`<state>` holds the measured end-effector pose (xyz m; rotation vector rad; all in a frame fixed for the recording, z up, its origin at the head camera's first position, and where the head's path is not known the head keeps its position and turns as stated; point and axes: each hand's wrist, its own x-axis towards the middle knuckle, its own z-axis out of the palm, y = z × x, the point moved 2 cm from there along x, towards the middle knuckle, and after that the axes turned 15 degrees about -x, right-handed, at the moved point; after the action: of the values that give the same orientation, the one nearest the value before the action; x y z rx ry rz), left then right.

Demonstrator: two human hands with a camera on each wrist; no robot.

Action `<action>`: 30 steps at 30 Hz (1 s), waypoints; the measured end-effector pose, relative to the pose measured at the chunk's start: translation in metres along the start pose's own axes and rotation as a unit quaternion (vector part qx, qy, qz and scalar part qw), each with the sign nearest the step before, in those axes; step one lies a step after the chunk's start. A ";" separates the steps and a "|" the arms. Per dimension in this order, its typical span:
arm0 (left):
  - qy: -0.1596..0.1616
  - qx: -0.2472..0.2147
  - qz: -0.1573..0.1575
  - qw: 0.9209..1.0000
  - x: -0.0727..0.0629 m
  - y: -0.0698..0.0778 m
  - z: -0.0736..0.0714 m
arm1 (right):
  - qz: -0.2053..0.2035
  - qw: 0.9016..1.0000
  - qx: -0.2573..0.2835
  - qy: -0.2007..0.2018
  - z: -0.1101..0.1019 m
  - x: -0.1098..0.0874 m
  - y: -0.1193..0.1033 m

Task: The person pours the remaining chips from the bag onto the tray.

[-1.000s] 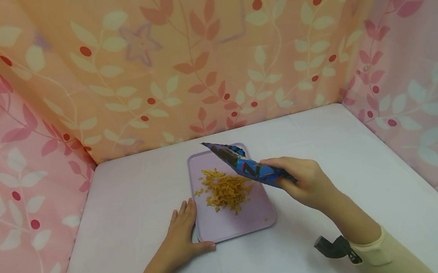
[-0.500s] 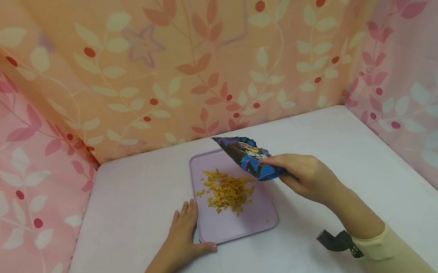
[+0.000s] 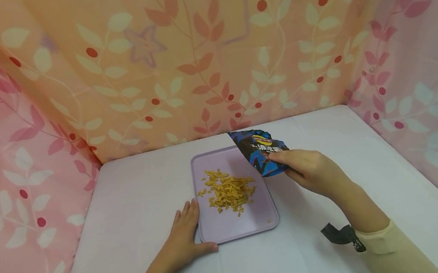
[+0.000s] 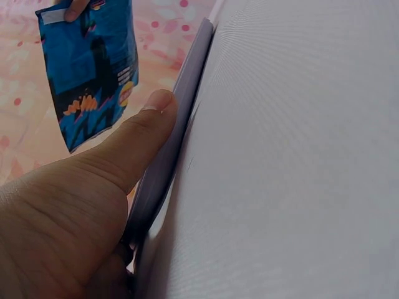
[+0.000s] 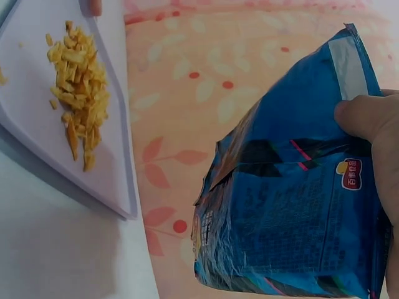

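Note:
My right hand (image 3: 315, 172) pinches a blue and black snack bag (image 3: 260, 153) over the far right part of a pale purple tray (image 3: 231, 230). The right wrist view shows the thumb (image 5: 365, 117) pressed on the bag's pale top strip. Yellow-brown crispy snack pieces (image 3: 231, 192) lie in a loose heap mid-tray, with a few crumbs scattered round it. At the tray's near left corner rests my left hand (image 3: 183, 241), fingers straight along the left side and thumb along the near edge. From the left wrist, that thumb (image 4: 140, 140) lies against the tray's rim (image 4: 163, 168).
A white-covered table (image 3: 134, 189) carries the tray. Patterned cloth with leaves (image 3: 209, 64) hangs behind it and along both sides. A dark wrist mount (image 3: 342, 234) sits by the right sleeve.
The right hand has tilted the bag, turning its printed front into view, and its pointed end has moved right. The left hand stays at the tray's corner; the snack heap looks the same.

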<state>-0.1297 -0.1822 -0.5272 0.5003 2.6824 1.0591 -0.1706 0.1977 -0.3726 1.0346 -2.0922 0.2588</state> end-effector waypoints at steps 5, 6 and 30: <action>-0.002 -0.005 -0.001 1.000 0.000 0.001 0.000 | -0.002 1.000 -0.003 -0.010 0.005 -0.005 0.006; 0.000 -0.007 -0.001 1.000 0.000 0.002 0.000 | -0.002 1.000 -0.002 -0.012 0.005 -0.006 0.008; -0.005 -0.009 -0.006 1.000 0.000 0.007 -0.004 | 0.033 0.996 -0.031 -0.073 0.034 -0.034 0.048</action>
<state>-0.1287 -0.1796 -0.5194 0.4850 2.6622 1.0736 -0.2123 0.2326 -0.4129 0.9732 -2.2551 0.1535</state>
